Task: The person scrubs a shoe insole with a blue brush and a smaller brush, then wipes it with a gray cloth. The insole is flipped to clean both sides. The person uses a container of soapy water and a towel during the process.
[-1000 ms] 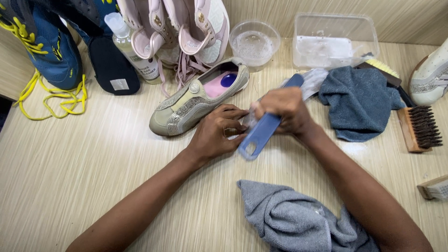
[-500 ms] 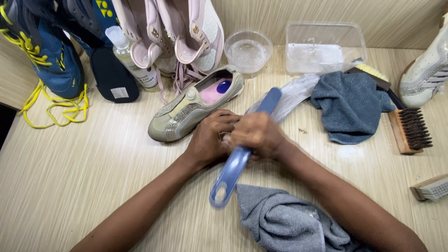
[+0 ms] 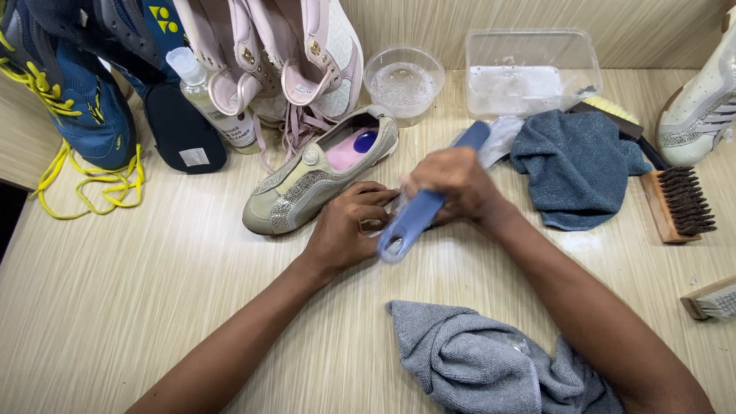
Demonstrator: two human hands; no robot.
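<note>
Between the two hands lies a pale insole (image 3: pixel 502 138), its far end poking out beyond the right hand (image 3: pixel 454 184), which is closed around a blue long-handled brush (image 3: pixel 424 205) laid across it. Fingers of the left hand (image 3: pixel 346 227) are spread and press down on the near end (mostly hidden). Just beyond the left hand sits a beige shoe (image 3: pixel 322 169). Near the right forearm lies a grey cloth (image 3: pixel 491 360); beyond the right hand, a dark blue towel (image 3: pixel 579 165).

Left hand (image 3: pixel 349 226) palm down, fingers curled, pressing flat. Right hand (image 3: pixel 452 184) fisted, knuckles up, just beside left. Both forearms bare, angled in from bottom edge.
</note>
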